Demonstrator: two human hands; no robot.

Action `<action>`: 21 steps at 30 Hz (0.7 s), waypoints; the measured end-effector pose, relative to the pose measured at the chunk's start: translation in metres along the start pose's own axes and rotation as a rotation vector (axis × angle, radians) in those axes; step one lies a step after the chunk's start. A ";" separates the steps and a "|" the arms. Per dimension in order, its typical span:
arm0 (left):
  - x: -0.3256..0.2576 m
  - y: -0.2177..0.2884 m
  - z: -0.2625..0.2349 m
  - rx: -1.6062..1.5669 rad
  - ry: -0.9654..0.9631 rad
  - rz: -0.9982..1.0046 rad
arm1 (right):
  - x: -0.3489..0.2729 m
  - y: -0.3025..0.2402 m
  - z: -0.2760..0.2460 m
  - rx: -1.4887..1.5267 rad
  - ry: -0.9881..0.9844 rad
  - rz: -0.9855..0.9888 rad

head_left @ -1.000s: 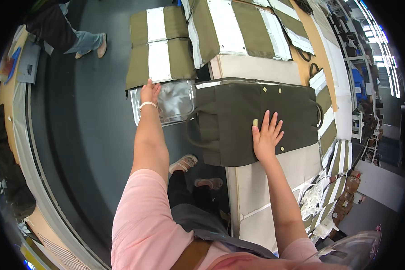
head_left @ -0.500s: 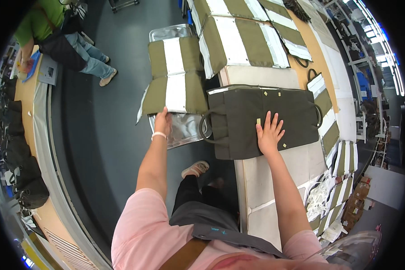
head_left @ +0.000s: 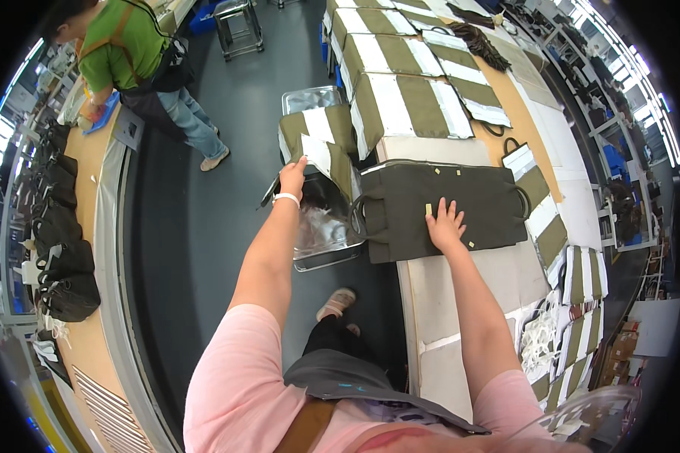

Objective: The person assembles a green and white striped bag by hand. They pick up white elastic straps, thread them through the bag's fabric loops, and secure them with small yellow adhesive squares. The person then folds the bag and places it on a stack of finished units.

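- Stretching along 4 o'clock, a pale table [head_left: 446,302].
- Dark bag [head_left: 406,202], 3 o'clock, flat on it, overhanging its left edge.
- Striped panel [head_left: 319,153], 12 o'clock, near edge raised over a metal stand [head_left: 326,226].
- Left hand [head_left: 292,179], 11 o'clock, pinching that edge; right hand [head_left: 446,228], 3 o'clock, fingers apart on the bag.
- Apparent step: lifting the panel; next seems to call for a firm pinch.

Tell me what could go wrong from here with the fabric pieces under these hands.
The left hand pinches the raised olive-and-white piece by its edge, so it might slip or crease.

The dark panel juts past the table edge; it could shift if the right hand eased off.

Its overhanging loop handle might snag.
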State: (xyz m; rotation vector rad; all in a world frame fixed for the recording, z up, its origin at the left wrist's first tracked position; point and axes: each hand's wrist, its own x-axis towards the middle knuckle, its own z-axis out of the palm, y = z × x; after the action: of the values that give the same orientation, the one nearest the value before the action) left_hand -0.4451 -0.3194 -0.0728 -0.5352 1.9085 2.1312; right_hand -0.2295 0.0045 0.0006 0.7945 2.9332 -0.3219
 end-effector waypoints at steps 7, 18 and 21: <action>0.013 -0.005 -0.019 -0.037 0.054 -0.146 | -0.122 -0.121 -0.003 0.734 0.116 -0.565; -0.019 -0.005 0.002 -0.012 -0.129 -0.174 | 0.027 -0.263 0.106 1.790 -0.816 0.504; -0.014 -0.017 -0.015 0.185 -0.229 -0.286 | 0.066 -0.288 0.141 1.896 -0.773 0.762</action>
State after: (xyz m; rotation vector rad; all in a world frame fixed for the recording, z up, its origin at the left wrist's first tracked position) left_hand -0.4239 -0.3308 -0.0837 -0.4705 1.7599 1.7369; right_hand -0.4282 -0.2374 -0.0941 1.1944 0.7638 -2.4533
